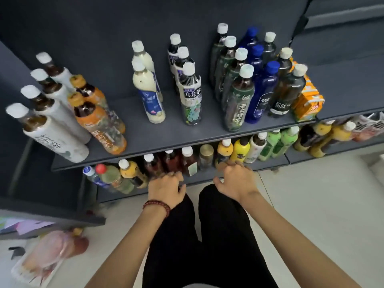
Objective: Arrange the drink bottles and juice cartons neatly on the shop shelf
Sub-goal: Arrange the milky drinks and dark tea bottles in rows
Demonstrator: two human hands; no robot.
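Head cam: both hands are empty with fingers loosely spread. The left hand (166, 189) and right hand (236, 181) hang just in front of the lower shelf (268, 164) and its row of bottles (242, 149). On the upper shelf (145, 134), 4 white-label bottles (56, 140) stand in a line at the left, and the orange juice cartons (307, 100) sit at the right end.

shelf (166, 134) is dark slate grey all over. on it from the left end: white-sleeved bottles (60, 140) with brown tea, orange-label bottles (97, 123), creamy white bottles (148, 94) with blue labels, cobalt blue bottles (262, 92), then orange cartons (309, 100) at the right end. under it there's a yellow bottle (242, 150) and pale green bottles (285, 140)
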